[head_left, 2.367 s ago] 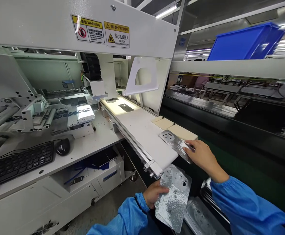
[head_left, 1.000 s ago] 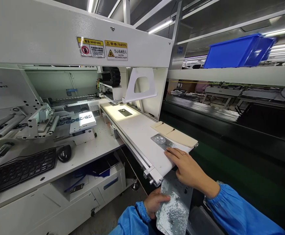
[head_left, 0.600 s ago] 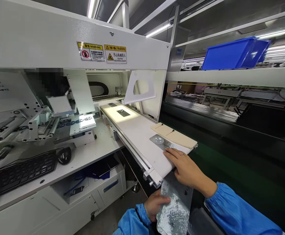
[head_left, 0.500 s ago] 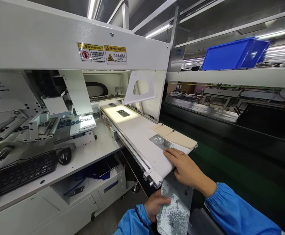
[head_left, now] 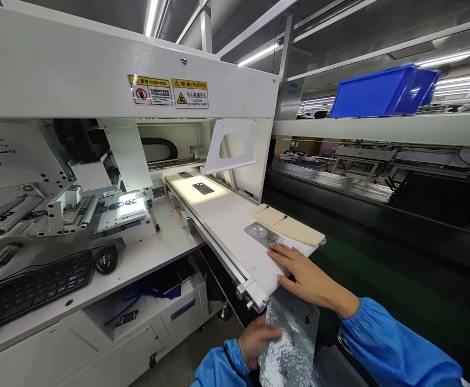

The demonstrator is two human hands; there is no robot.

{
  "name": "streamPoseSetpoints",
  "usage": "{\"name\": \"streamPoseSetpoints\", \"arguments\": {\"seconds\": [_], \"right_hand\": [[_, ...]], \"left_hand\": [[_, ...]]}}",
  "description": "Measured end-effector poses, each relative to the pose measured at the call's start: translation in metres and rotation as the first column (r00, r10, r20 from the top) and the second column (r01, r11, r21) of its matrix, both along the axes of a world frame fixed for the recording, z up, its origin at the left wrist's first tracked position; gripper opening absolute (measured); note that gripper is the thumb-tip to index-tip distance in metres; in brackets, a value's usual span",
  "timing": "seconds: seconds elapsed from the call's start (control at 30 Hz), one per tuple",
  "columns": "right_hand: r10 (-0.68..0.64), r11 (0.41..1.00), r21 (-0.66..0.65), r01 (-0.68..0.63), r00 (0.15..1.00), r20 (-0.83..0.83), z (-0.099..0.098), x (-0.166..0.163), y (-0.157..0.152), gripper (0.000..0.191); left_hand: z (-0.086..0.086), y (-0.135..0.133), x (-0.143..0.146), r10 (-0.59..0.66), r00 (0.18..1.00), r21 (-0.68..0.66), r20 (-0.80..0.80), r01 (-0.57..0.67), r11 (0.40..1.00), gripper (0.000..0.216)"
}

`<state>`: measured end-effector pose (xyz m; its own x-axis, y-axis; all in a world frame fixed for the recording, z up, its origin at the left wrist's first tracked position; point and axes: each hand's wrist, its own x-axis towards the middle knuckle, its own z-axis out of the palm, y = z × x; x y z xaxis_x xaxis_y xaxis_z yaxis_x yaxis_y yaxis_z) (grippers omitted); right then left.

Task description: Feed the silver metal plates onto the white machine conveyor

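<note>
Near end of the belt (head_left: 227, 220)
My flat right hand (head_left: 303, 275) touches a gray plate (head_left: 256, 231); my left hand (head_left: 254, 341) grips a shiny plate (head_left: 290, 338).

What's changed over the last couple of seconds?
The right hand moved the silvery plate farther up the white belt; its pinch has flattened into fingers resting on top. The machine head shifted left. Unchanged: the left hand still grips silvery sheeting, and the cream guide stays put.

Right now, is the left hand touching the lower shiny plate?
Touching: the head view shows the left hand gripping the lower shiny plate, its thumb across the face.
</note>
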<state>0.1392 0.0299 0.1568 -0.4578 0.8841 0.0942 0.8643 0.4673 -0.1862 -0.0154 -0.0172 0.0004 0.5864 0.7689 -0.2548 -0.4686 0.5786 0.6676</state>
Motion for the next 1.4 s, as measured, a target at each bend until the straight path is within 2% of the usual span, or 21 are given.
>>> {"name": "streamPoseSetpoints", "arguments": {"seconds": [0.1, 0.2, 0.47, 0.83, 1.4], "right_hand": [[0.010, 1.000, 0.028, -0.009, 0.999, -0.039, -0.008, 0.001, 0.005, 0.059], [-0.008, 0.999, 0.034, 0.010, 0.999, -0.050, -0.012, -0.001, 0.010, 0.066], [-0.030, 0.999, -0.013, 0.030, 0.999, -0.018, -0.006, -0.008, 0.017, 0.081], [-0.005, 0.999, 0.037, 0.007, 0.999, -0.054, -0.012, -0.015, 0.024, 0.076], [-0.018, 0.999, 0.049, 0.021, 0.998, -0.062, -0.012, -0.017, 0.029, 0.077]], "left_hand": [[0.000, 0.000, 0.000, 0.001, 1.000, -0.001, -0.007, -0.001, 1.000, 0.051], [0.003, -0.001, 0.000, 0.009, 1.000, 0.021, -0.009, -0.009, 1.000, 0.048], [0.002, -0.001, 0.000, 0.013, 1.000, 0.017, -0.002, -0.013, 1.000, 0.046], [-0.001, 0.000, 0.001, -0.001, 1.000, 0.020, -0.012, 0.001, 1.000, 0.044], [0.008, 0.000, 0.001, 0.022, 0.999, -0.002, -0.028, -0.022, 1.000, 0.044]]}}
